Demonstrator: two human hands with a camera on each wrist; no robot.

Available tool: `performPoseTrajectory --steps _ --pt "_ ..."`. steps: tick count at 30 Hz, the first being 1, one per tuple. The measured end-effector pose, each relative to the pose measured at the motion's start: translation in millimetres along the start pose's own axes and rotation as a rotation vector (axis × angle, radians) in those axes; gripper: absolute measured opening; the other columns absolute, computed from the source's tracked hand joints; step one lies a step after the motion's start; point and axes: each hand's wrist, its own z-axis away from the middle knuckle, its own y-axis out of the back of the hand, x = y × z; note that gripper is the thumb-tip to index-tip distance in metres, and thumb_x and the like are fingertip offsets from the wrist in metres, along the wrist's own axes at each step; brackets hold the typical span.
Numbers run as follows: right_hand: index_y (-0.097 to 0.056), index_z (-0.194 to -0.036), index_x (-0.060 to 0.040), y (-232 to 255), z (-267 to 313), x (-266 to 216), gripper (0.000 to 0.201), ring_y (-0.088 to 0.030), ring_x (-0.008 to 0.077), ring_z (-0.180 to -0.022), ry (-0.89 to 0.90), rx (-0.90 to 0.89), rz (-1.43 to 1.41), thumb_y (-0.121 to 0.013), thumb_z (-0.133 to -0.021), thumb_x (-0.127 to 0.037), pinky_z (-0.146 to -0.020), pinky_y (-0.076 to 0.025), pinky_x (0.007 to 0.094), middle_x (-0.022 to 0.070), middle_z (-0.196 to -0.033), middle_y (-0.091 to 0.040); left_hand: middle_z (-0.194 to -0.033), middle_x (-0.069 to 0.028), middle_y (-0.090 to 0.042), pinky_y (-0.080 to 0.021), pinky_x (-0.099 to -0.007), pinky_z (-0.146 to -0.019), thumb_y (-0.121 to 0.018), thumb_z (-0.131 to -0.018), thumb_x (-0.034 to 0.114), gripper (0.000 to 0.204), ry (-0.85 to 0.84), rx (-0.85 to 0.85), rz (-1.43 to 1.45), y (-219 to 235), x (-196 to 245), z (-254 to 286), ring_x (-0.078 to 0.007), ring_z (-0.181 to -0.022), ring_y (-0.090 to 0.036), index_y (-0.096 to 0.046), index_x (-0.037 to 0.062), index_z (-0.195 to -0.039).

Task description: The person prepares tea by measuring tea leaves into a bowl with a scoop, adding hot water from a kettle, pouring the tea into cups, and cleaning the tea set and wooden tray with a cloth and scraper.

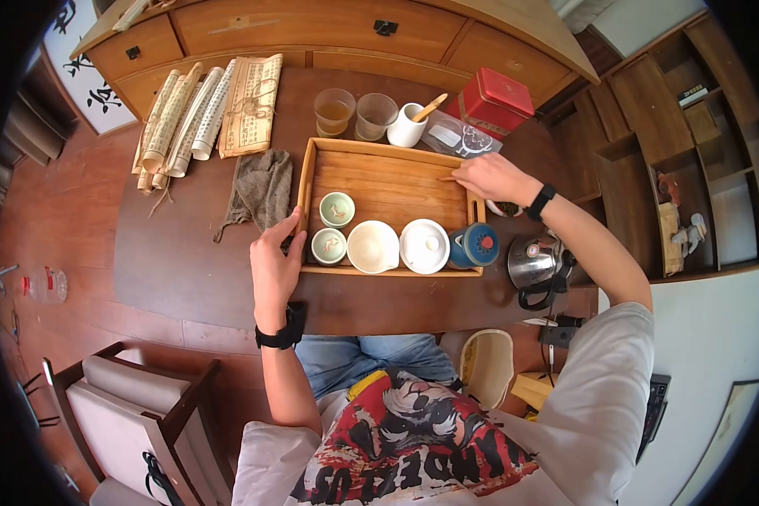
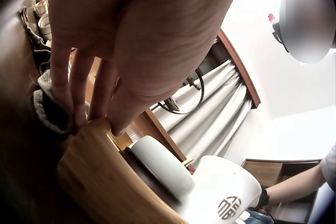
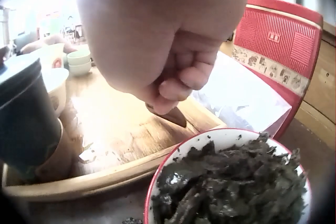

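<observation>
A wooden tray (image 1: pixel 379 169) lies on the brown table, and my left hand (image 1: pixel 276 257) grips its left wall, fingers at the rim. Over the tray's right end, my right hand (image 1: pixel 497 181) pinches a small brown wooden tool (image 3: pixel 170 116), its tip low over the tray floor. My fingers hide its other end. Along the tray's near side stand two pale green cups (image 1: pixel 337 209), a white pouring pitcher (image 1: pixel 373 246), a white lidded bowl (image 1: pixel 424 247) and a blue jar (image 1: pixel 475 244) with a red knob. Beside the tray, a red-rimmed bowl of dark leaves (image 3: pixel 231 182) sits below my right wrist.
Behind the tray are two glasses (image 1: pixel 334 114), a white cup (image 1: pixel 406 128) holding a wooden tool, a clear packet (image 1: pixel 460 137) and a red tin (image 1: pixel 493 101). A steel kettle (image 1: pixel 533 261) stands right. Left lie a grey cloth (image 1: pixel 261 190) and paper scrolls (image 1: pixel 177 118).
</observation>
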Motion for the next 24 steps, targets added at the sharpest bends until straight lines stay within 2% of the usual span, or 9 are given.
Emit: performPoseTrajectory --steps 4,7,9,14,16,20,22,23,24 --pt "-0.074 -0.087 -0.0016 -12.9 -1.1 -0.5 0.024 -0.074 0.0431 -0.082 -0.093 0.071 -0.021 -0.065 -0.103 -0.017 -0.073 -0.059 0.0529 0.0194 -0.082 -0.073 -0.117 -0.0241 -0.083 -0.06 -0.0369 -0.091 -0.077 -0.097 -0.002 0.045 -0.026 0.004 -0.006 -1.0 -2.7 -0.1 -0.0244 -0.095 -0.08 -0.076 0.0019 -0.141" --pt "-0.074 -0.085 -0.0015 -8.1 9.5 -16.2 0.024 -0.073 0.0439 -0.078 -0.127 -0.06 0.044 -0.067 -0.101 -0.018 -0.071 -0.059 0.0536 0.0214 -0.079 -0.072 -0.116 -0.0239 -0.083 -0.06 -0.0366 -0.09 -0.077 -0.097 -0.002 0.044 -0.024 0.007 -0.004 -0.7 0.9 0.2 -0.0237 -0.094 -0.08 -0.075 0.0011 -0.141" --pt "-0.075 -0.087 -0.0017 0.4 19.4 -25.0 0.022 -0.073 0.0438 -0.076 -0.088 -0.167 0.015 -0.068 -0.1 -0.017 -0.07 -0.059 0.0535 0.0223 -0.081 -0.073 -0.124 -0.0252 -0.079 -0.06 -0.0434 -0.098 -0.078 -0.097 0.0 0.039 0.031 -0.005 0.024 0.6 4.8 0.1 -0.041 -0.113 -0.078 -0.078 0.0017 -0.136" --pt "-0.076 -0.09 -0.0011 3.4 40.2 -30.8 0.019 -0.075 0.0419 -0.081 0.015 -0.244 -0.095 -0.069 -0.098 -0.016 -0.072 -0.06 0.0523 0.0213 -0.082 -0.074 -0.123 -0.0255 -0.08 -0.06 -0.0433 -0.097 -0.078 -0.097 0.0 0.04 0.055 -0.011 0.026 1.0 6.1 0.4 -0.04 -0.111 -0.079 -0.078 0.0016 -0.136" --pt "-0.079 -0.106 -0.002 0.1 40.8 -29.8 0.02 -0.075 0.0399 -0.088 0.071 -0.323 -0.039 -0.068 -0.101 -0.017 -0.076 -0.06 0.0506 0.0189 -0.09 -0.076 -0.122 -0.0255 -0.08 -0.061 -0.0434 -0.097 -0.078 -0.096 0.0 0.04 0.061 -0.01 0.029 1.0 6.7 1.0 -0.0396 -0.11 -0.079 -0.078 0.0015 -0.136" --pt "-0.081 -0.11 -0.0044 17.9 28.5 -27.7 0.021 -0.074 0.0406 -0.091 0.109 -0.276 -0.142 -0.067 -0.102 -0.018 -0.076 -0.059 0.0515 0.019 -0.094 -0.077 -0.12 -0.026 -0.08 -0.061 -0.0432 -0.095 -0.078 -0.096 0.0 0.04 0.034 -0.005 0.01 0.7 4.1 0.2 -0.0383 -0.108 -0.08 -0.078 0.0015 -0.137" --pt "-0.082 -0.111 -0.0055 25.8 15.9 -28.1 0.022 -0.075 0.0413 -0.091 -0.088 -0.201 -0.053 -0.067 -0.103 -0.019 -0.076 -0.059 0.0521 0.0186 -0.095 -0.078 -0.12 -0.0261 -0.08 -0.061 -0.043 -0.095 -0.078 -0.096 0.0 0.04 0.028 -0.005 0.013 0.5 4.3 1.5 -0.0381 -0.108 -0.08 -0.078 0.0015 -0.137" --pt "-0.082 -0.111 -0.0055 20.0 11.7 -23.6 0.022 -0.075 0.0413 -0.091 -0.091 -0.197 -0.054 -0.067 -0.103 -0.019 -0.076 -0.059 0.0521 0.0186 -0.095 -0.078 -0.12 -0.0262 -0.08 -0.061 -0.0428 -0.094 -0.078 -0.096 0.0 0.04 0.04 -0.012 0.014 0.9 5.1 1.4 -0.0381 -0.107 -0.08 -0.078 0.0016 -0.137" --pt "-0.079 -0.097 -0.0042 7.5 7.3 -15.9 0.02 -0.075 0.042 -0.086 -0.111 -0.086 -0.025 -0.068 -0.101 -0.02 -0.075 -0.06 0.0526 0.0198 -0.088 -0.076 -0.12 -0.0263 -0.08 -0.061 -0.0426 -0.094 -0.078 -0.096 0.0 0.04 0.049 -0.018 0.013 1.2 6.0 0.3 -0.0381 -0.107 -0.08 -0.078 0.0016 -0.137"
